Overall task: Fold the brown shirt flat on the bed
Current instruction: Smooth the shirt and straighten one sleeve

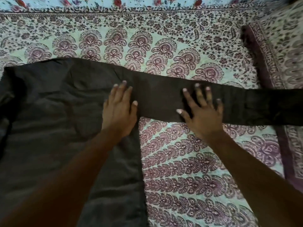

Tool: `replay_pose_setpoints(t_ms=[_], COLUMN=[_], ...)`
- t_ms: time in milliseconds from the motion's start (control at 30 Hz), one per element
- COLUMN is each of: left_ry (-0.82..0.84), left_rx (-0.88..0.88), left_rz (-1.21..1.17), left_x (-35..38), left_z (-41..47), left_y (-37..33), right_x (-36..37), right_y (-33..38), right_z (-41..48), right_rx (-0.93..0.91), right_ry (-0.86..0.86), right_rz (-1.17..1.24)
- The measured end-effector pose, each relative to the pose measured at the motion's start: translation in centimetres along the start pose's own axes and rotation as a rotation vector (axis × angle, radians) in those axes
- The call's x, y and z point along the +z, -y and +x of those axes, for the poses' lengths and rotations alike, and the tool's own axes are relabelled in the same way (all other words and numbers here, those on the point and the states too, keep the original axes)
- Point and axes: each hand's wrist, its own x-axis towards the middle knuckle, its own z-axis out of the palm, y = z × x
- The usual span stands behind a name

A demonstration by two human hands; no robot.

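The brown shirt (pixel 54 115) lies spread on the bed, its body filling the left half of the view. One long sleeve (pixel 255 105) stretches out flat to the right edge of the frame. My left hand (pixel 118 108) lies flat with straight fingers where the sleeve joins the body. My right hand (pixel 201 108) presses on the sleeve's middle, fingers spread. Neither hand grips any cloth.
A patterned bedspread (pixel 188 169) in mint and purple covers the bed. At the right a folded cover or pillow (pixel 278 51) with the same print forms a raised edge. A floral blue cloth (pixel 114 4) runs along the far side.
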Motion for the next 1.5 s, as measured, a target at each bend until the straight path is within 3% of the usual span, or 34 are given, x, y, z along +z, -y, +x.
replay_pose_setpoints(t_ms=[67,133,367,533,633,700,767,833,933,1033,1067,1100,1200,1233,1300,1400,1433,1500], left_ry=[0.062,0.095,0.061,0.033,0.043,0.041,0.033,0.023,0.014,0.001,0.000,0.001,-0.002,-0.005,-0.005,-0.004,-0.003,-0.002], left_rx=[0.127,0.175,0.035,0.033,0.020,0.015,0.012,0.007,0.003,0.000,0.003,0.006,0.006,0.004,0.005,0.009,0.010,0.010], left_rz=[0.005,0.036,0.129,0.173,0.190,0.190,0.194,0.193,0.205,0.214,0.217,0.219,0.215,0.213,0.206,0.199,0.195,0.195], left_x=[1.7,3.7,8.0,8.2,8.2,8.1,8.2,8.2,8.2,8.3,8.3,8.3,8.3,8.3,8.4,8.4,8.4,8.3], left_z=[-0.6,-1.0,-2.9,-2.8,-2.7,-2.6,-2.6,-2.6,-2.6,-2.6,-2.6,-2.6,-2.6,-2.6,-2.6,-2.7,-2.7,-2.7], left_y=[-3.6,-6.7,-11.9,-12.0,-12.3,-12.4,-12.6,-12.8,-12.8,-12.8,-12.8,-12.8,-12.8,-12.7,-12.7,-12.4,-12.4,-12.4], right_x=[0.6,1.1,0.3,-1.5,-3.6,-4.6,-5.4,-5.7,-5.4,-5.3,-5.5,-5.6,-5.7,-5.8,-6.0,-4.0,-3.1,-1.8], right_y=[-0.7,-2.1,-9.5,-11.3,-12.7,-14.6,-16.5,-17.7,-18.9,-21.0,-21.1,-20.9,-18.8,-17.8,-15.2,-11.7,-11.0,-11.1], right_z=[-1.3,-2.9,-6.0,-4.6,-4.3,-4.7,-5.0,-5.1,-4.7,-4.3,-4.4,-4.6,-5.0,-4.9,-4.3,-2.2,-1.5,-0.6], right_rx=[-0.040,0.073,0.369,0.412,0.438,0.540,0.670,0.745,0.671,0.715,0.762,0.761,0.648,0.631,0.506,0.104,0.050,0.182], right_ry=[0.014,0.009,-0.012,0.008,-0.174,-0.327,-0.374,-0.391,-0.529,-0.723,-0.758,-0.775,-0.713,-0.683,-0.599,-0.238,-0.104,0.024], right_rz=[0.029,0.076,0.082,0.010,-0.081,-0.138,-0.113,-0.022,0.149,0.938,1.049,0.979,0.121,0.019,0.064,0.078,0.074,0.064])
